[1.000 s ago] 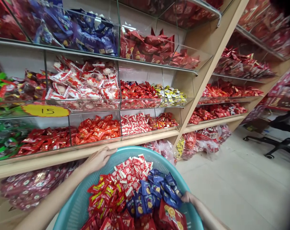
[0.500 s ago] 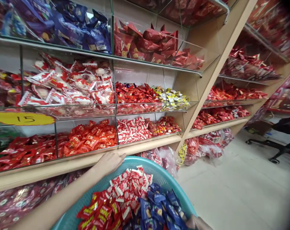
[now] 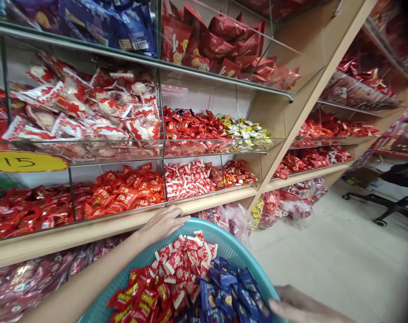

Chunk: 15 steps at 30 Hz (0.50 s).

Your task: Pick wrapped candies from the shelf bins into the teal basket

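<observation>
A teal plastic basket (image 3: 235, 244) fills the bottom middle, holding red-and-white wrapped candies (image 3: 185, 260), red-and-yellow packets (image 3: 139, 300) and dark blue packets (image 3: 227, 291). My left hand (image 3: 165, 222) comes in from the lower left, its fingers bent over the basket's far rim, close against the wooden shelf ledge (image 3: 217, 196). At the basket's right side, my right hand (image 3: 294, 305) is slightly blurred. Its thumb lies at the rim, with the other fingers mostly hidden on the outside.
Glass-divided shelves ahead hold red candies (image 3: 126, 190), red-and-white wrapped sweets (image 3: 89, 107) and blue bags (image 3: 106, 24). A yellow tag (image 3: 25, 160) reads 15. Bagged goods (image 3: 274, 208) sit under the shelves. A wheeled chair base (image 3: 380, 211) stands on the pale floor (image 3: 325, 255).
The view has come closer to the shelves. My left hand and the basket's far rim have shifted slightly right along the ledge. More of my right hand shows at the rim.
</observation>
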Each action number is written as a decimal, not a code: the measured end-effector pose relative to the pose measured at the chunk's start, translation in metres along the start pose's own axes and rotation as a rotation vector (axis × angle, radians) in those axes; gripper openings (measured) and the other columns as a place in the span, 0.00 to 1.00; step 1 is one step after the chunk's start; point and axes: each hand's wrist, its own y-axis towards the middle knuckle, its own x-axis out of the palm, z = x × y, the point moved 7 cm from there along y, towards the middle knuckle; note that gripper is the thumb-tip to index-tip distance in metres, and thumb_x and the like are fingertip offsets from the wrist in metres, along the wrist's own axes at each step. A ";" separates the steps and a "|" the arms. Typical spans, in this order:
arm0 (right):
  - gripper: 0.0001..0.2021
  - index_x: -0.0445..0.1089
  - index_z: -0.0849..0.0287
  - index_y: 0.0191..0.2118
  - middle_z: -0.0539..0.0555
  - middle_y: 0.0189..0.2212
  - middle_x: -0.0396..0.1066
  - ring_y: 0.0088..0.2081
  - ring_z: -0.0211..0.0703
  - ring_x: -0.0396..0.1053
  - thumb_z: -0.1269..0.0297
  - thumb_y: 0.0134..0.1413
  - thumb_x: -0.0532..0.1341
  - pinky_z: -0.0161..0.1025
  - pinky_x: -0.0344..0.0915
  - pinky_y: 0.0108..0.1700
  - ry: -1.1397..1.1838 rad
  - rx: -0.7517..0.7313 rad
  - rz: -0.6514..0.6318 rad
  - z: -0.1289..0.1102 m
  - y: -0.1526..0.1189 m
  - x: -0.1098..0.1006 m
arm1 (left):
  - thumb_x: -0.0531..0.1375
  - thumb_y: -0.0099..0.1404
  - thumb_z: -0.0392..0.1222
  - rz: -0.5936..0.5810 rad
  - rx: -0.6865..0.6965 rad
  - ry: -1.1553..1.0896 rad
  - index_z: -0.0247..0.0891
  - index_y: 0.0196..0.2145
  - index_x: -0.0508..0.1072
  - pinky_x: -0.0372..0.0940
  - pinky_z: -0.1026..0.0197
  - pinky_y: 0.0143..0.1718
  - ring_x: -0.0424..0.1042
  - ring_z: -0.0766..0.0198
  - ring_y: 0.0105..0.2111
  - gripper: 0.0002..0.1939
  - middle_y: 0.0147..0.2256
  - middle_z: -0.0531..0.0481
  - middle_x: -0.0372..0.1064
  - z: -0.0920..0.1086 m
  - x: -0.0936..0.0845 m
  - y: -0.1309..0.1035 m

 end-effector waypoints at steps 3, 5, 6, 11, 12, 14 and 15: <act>0.21 0.71 0.62 0.42 0.58 0.34 0.72 0.31 0.42 0.68 0.58 0.40 0.64 0.33 0.65 0.26 -0.178 -0.188 0.156 -0.065 0.012 -0.030 | 0.46 0.68 0.42 0.030 -0.021 -0.047 0.46 0.51 0.65 0.58 0.63 0.36 0.60 0.62 0.36 0.17 0.36 0.47 0.64 -0.003 0.003 -0.002; 0.19 0.71 0.63 0.42 0.58 0.34 0.71 0.30 0.41 0.67 0.58 0.43 0.62 0.34 0.65 0.28 -0.335 -0.433 0.284 -0.122 0.025 -0.035 | 0.46 0.68 0.43 0.034 -0.024 -0.076 0.46 0.51 0.66 0.58 0.63 0.36 0.60 0.63 0.36 0.17 0.35 0.47 0.64 -0.003 0.004 -0.002; 0.16 0.72 0.63 0.39 0.57 0.32 0.71 0.30 0.40 0.67 0.58 0.47 0.60 0.34 0.65 0.29 -0.439 -0.550 0.290 -0.149 0.034 -0.026 | 0.46 0.68 0.43 0.034 -0.027 -0.088 0.45 0.51 0.66 0.58 0.63 0.36 0.60 0.62 0.36 0.17 0.35 0.47 0.65 -0.003 0.004 -0.001; 0.09 0.73 0.62 0.36 0.54 0.33 0.72 0.35 0.39 0.67 0.69 0.51 0.56 0.37 0.62 0.41 -0.794 -1.079 0.245 -0.244 0.097 0.059 | 0.46 0.68 0.43 0.038 -0.047 -0.101 0.44 0.49 0.67 0.59 0.63 0.36 0.60 0.62 0.36 0.17 0.34 0.47 0.65 -0.002 0.002 0.000; 0.10 0.72 0.62 0.37 0.54 0.35 0.71 0.37 0.39 0.67 0.71 0.51 0.56 0.37 0.61 0.43 -0.835 -1.132 0.206 -0.254 0.113 0.079 | 0.46 0.68 0.43 0.035 -0.048 -0.094 0.44 0.49 0.68 0.59 0.63 0.36 0.60 0.62 0.36 0.17 0.33 0.47 0.65 -0.002 0.003 0.000; 0.11 0.72 0.61 0.40 0.55 0.37 0.70 0.40 0.41 0.66 0.72 0.49 0.58 0.38 0.60 0.44 -0.924 -1.180 0.164 -0.265 0.144 0.112 | 0.46 0.68 0.43 0.027 -0.050 -0.074 0.45 0.49 0.68 0.58 0.63 0.36 0.60 0.62 0.36 0.16 0.34 0.47 0.65 -0.002 0.003 0.001; 0.12 0.71 0.60 0.41 0.55 0.38 0.70 0.41 0.42 0.65 0.71 0.48 0.59 0.38 0.59 0.45 -0.979 -1.186 0.141 -0.268 0.157 0.127 | 0.46 0.68 0.43 0.021 -0.050 -0.065 0.45 0.48 0.68 0.58 0.63 0.36 0.60 0.62 0.36 0.16 0.34 0.48 0.65 -0.001 0.003 0.001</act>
